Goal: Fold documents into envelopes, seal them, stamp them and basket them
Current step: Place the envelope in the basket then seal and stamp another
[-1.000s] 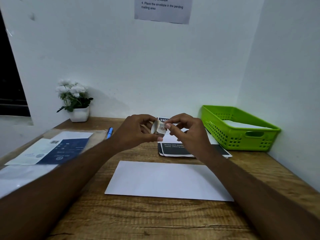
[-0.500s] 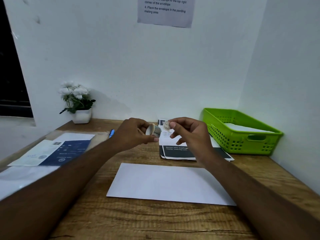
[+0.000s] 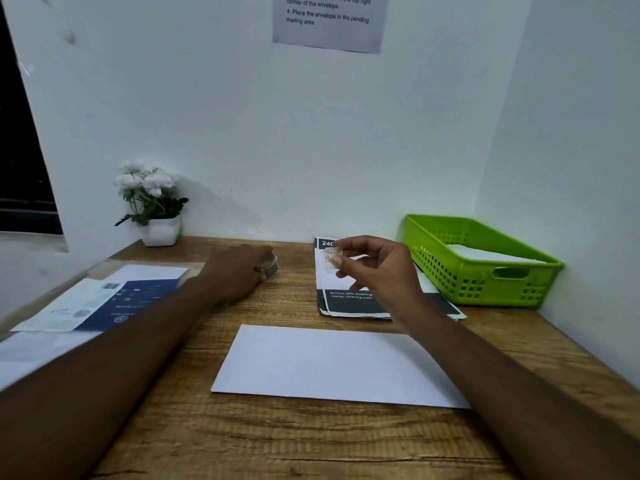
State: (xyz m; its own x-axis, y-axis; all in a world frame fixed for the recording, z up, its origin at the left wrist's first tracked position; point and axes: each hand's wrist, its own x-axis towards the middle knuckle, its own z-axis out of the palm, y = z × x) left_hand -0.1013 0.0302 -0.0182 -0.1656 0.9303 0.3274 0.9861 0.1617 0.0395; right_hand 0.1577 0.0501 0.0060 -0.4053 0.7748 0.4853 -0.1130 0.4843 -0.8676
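Along the left edge of the desk lie your loose papers, one with a dark blue panel. At the back left corner stands a white pot of white flowers. Your left hand is down on the desk towards the back edge, fingers curled round the roll of stamps, which touches the wood. The white envelope lies flat in the middle of the desk, between your forearms and apart from both hands. Your right hand hangs in the air above the printed documents at the back edge. Its thumb and forefinger pinch a single stamp, and the other fingers are loosely bent. In the back right corner sits the green basket, with white paper inside. A printed notice hangs on the wall above.
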